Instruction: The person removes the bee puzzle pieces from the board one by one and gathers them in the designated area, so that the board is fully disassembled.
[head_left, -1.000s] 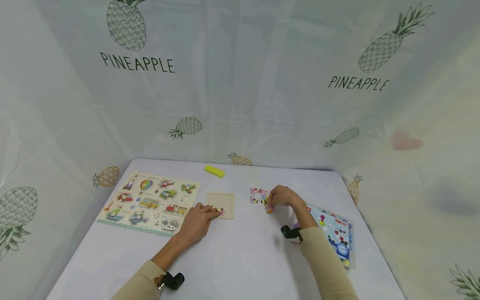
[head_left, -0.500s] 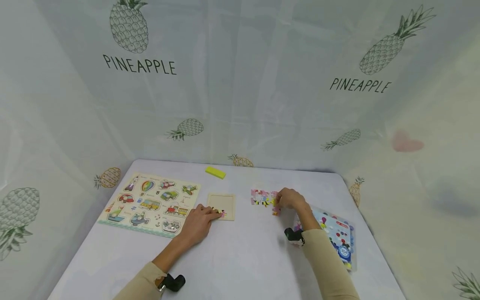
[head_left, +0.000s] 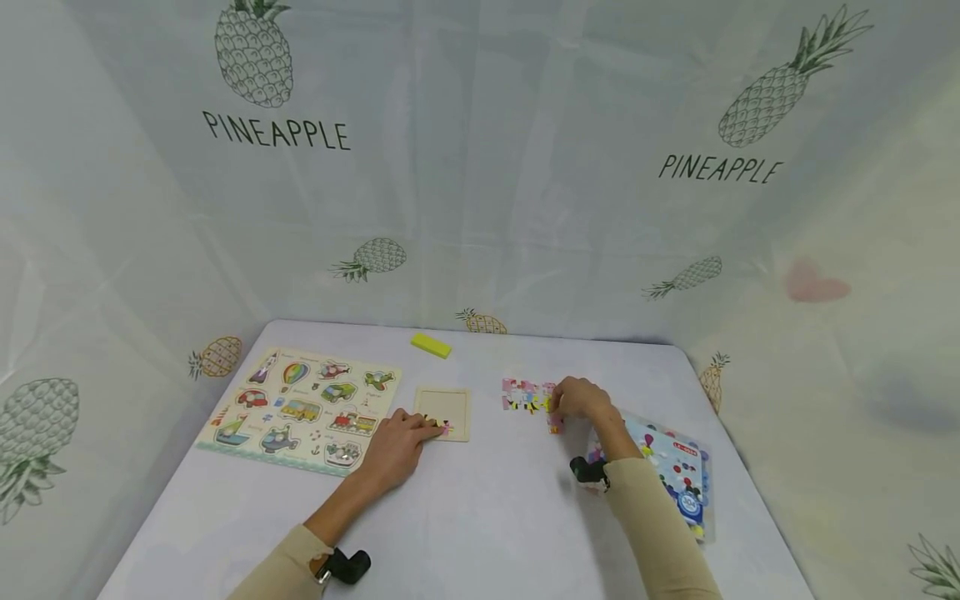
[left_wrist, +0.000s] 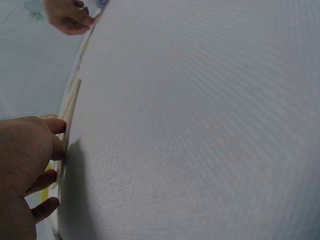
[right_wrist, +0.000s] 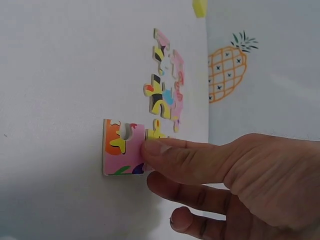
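My right hand (head_left: 580, 398) is at the right end of a group of jigsaw puzzle pieces (head_left: 522, 394). In the right wrist view, its thumb and index finger pinch a pink puzzle piece (right_wrist: 122, 150) with an orange corner, which lies beside the others. My left hand (head_left: 397, 443) rests at the lower left of a small wooden puzzle tray (head_left: 442, 398), its index finger extended onto colourful pieces (head_left: 446, 427) along the tray's bottom edge. The left wrist view shows the fingers (left_wrist: 59, 125) at the tray's rim.
A vehicle picture board (head_left: 303, 412) lies to the left of the left hand. A yellow block (head_left: 431, 346) sits near the back edge. Partly under the right forearm is a blue-and-white boxed set (head_left: 671, 471). A pineapple-print curtain surrounds the white table (head_left: 487, 517).
My right hand has shifted slightly right with the pink puzzle piece, uncovering more of the group beside it. The left hand stays on the tray.
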